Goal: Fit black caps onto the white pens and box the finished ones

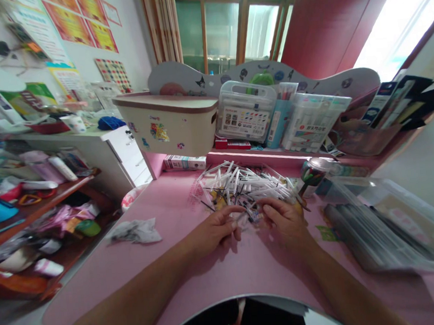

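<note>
at the near edge of the pen pile (246,185), your left hand (216,228) and right hand (286,219) pinch small parts; a careless nudge could scatter loose refills across the pink desk (179,264).

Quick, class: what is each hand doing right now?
Left hand: fingers pinched on a white pen.
Right hand: curled at the pen pile; grip cannot be told.

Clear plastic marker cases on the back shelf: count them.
2. One case with a handle stands beside the cream storage box; the other case leans further right. Others may be hidden.
</note>
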### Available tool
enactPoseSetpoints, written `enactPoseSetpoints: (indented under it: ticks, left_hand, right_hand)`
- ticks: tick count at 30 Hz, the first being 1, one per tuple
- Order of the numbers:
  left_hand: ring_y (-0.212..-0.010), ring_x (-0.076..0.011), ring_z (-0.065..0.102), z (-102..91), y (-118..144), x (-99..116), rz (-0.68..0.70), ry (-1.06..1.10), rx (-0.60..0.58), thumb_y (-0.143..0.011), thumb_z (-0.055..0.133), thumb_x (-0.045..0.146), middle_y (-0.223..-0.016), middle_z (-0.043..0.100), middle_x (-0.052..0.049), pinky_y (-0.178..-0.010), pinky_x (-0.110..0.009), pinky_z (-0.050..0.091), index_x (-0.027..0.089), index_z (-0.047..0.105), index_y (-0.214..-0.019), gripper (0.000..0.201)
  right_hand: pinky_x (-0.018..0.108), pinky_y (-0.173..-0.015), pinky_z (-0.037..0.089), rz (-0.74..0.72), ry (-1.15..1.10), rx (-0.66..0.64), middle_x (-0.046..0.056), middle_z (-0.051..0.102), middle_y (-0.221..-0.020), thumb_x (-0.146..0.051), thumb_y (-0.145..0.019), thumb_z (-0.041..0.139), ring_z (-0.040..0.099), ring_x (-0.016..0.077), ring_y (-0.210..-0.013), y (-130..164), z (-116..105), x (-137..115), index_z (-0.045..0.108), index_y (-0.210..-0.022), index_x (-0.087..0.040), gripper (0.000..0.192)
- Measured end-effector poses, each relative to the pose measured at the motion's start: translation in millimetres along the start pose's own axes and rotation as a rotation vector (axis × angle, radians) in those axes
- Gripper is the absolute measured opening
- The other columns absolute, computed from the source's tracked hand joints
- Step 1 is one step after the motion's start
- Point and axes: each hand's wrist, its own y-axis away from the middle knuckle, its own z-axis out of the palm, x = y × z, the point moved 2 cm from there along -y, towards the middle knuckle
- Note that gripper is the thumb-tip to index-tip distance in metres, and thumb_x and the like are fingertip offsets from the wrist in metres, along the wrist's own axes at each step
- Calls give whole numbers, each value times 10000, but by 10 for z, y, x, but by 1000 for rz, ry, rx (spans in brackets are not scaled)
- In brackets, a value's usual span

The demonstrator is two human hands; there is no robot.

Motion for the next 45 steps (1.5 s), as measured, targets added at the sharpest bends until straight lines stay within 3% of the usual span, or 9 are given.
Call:
enactPoseSetpoints:
  ticks: [3, 6, 10, 15, 22, 25, 29, 32, 45]
  left_hand:
    - [-411, -66, 470, -25, -17, 67, 77, 44, -36, -867, 631, 298, -697, 637, 13, -393, -165, 311, 223, 506, -1353, 507]
    - [-409, -62, 471, -37, -29, 105, 118, 81, -63, -872, 631, 299, -688, 650, -2, -411, -161, 315, 216, 498, -1370, 523]
    - [-407, -60, 444, -23, -26, 115, 110, 108, -49, -866, 637, 310, -669, 642, -3, -415, -168, 314, 192, 524, -1346, 507]
    - [-406, -48, 402, -7, -12, 112, 93, 105, -42, -857, 647, 318, -655, 625, 8, -408, -161, 270, 190, 556, -1279, 450]
    - [-391, -44, 374, 0, -11, 100, 91, 103, -37, -862, 631, 326, -655, 624, 21, -392, -163, 244, 199, 523, -1307, 475]
    - [-389, -46, 397, 7, -18, 86, 82, 79, -53, -864, 628, 317, -667, 638, 17, -388, -157, 257, 206, 489, -1342, 510]
    - [-381, -53, 440, 37, -6, 14, 13, 89, -31, -846, 649, 306, -690, 647, 11, -362, -151, 286, 188, 516, -1250, 441]
    - [-365, -69, 462, 81, 24, -38, -38, 99, -12, -836, 661, 333, -706, 651, 11, -321, -166, 314, 187, 527, -1201, 415]
    - [-350, -49, 413, 85, 24, -50, -60, -34, -16, -852, 627, 309, -655, 632, 33, -340, -161, 287, 171, 549, -1218, 398]
  right_hand:
    - [324, -736, 488, -198, 250, 0, 50, 681, -900, -264, -864, 548, 618, 190, -816, -1, 40, 11, 711, -977, -212, 205]
    - [339, -776, 466, -306, 555, -78, 59, 646, -895, -167, -855, 528, 604, 202, -850, 8, 120, 19, 718, -908, -206, 201]
    - [336, -774, 452, -292, 795, -166, 65, 617, -905, -137, -882, 536, 584, 208, -859, 22, 224, 13, 713, -907, -202, 190]
    - [323, -780, 431, -262, 890, -196, 61, 605, -915, -120, -883, 552, 567, 207, -878, 32, 258, 4, 687, -863, -201, 158]
    - [317, -747, 403, -243, 752, -166, 39, 602, -847, -83, -800, 559, 541, 196, -826, 45, 218, -18, 595, -784, -189, 113]
    - [306, -696, 414, -162, 495, -117, 26, 608, -820, -135, -787, 568, 544, 175, -753, 21, 173, -27, 631, -839, -191, 98]
    - [278, -624, 446, 56, -11, -86, -4, 606, -746, -279, -779, 646, 545, 148, -674, -16, 140, 11, 635, -841, -201, 100]
    - [252, -575, 446, 150, -206, -74, -26, 593, -695, -306, -722, 711, 533, 123, -614, -21, 145, 8, 633, -807, -200, 157]
    - [261, -617, 478, 100, -98, -123, 1, 671, -759, -271, -711, 678, 595, 139, -647, -5, 162, -31, 709, -846, -191, 161]
